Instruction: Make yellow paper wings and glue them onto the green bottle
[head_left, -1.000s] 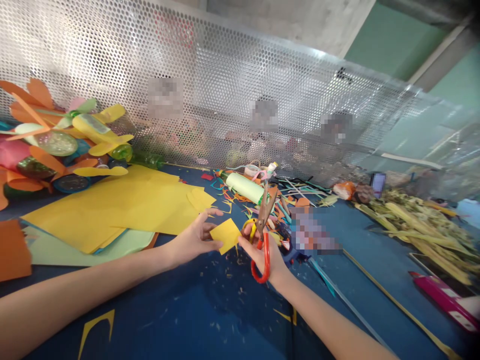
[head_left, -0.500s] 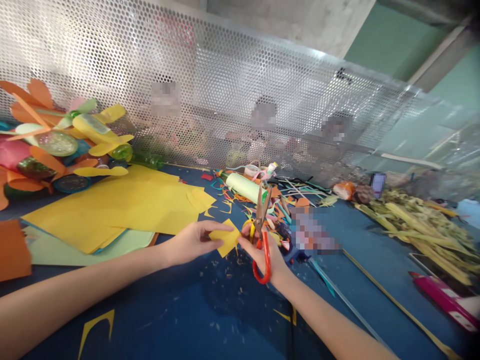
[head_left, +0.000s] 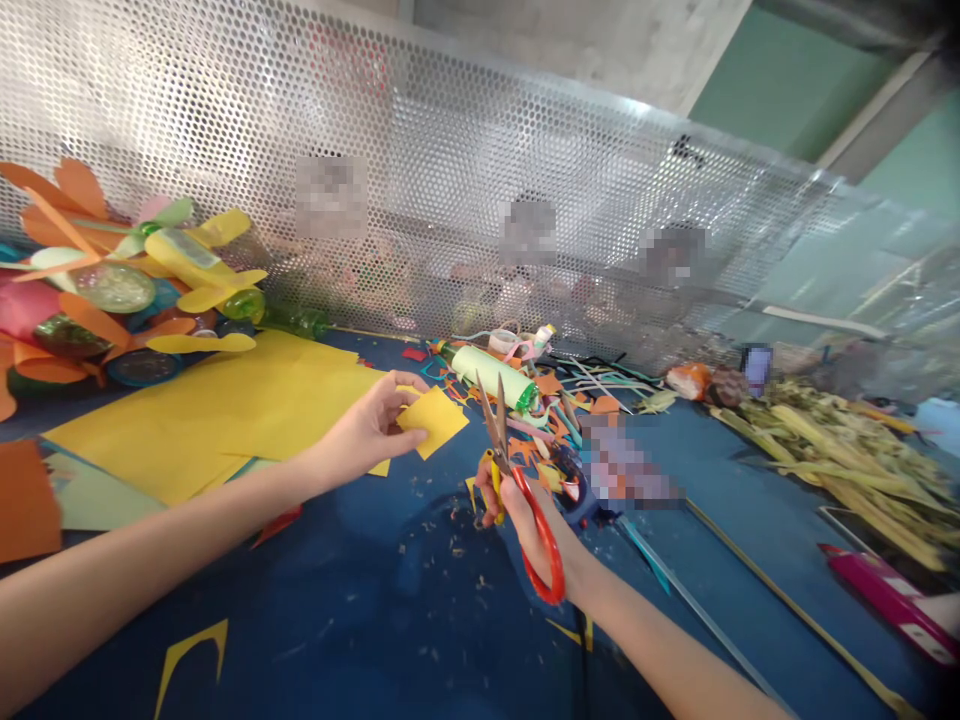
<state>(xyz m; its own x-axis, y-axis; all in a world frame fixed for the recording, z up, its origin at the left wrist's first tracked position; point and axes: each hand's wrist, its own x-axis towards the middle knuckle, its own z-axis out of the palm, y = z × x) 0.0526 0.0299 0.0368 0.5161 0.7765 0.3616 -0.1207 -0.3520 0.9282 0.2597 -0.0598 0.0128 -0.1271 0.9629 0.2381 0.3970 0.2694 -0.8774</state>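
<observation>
Head view: left hand [head_left: 375, 428] pinches small yellow paper square [head_left: 433, 422], held up over middle of desk [head_left: 322, 600]. Right hand [head_left: 525, 525] is clamped on handles of scissors [head_left: 501, 450], blades parted, long axis running toward far edge, leaning slightly left. Square sits just left of blade tips, not touching; left hand nearer it. Paper-wrapped bottle [head_left: 491, 376] lies toward far edge, yellow sheets [head_left: 270, 400] toward far left corner.
</observation>
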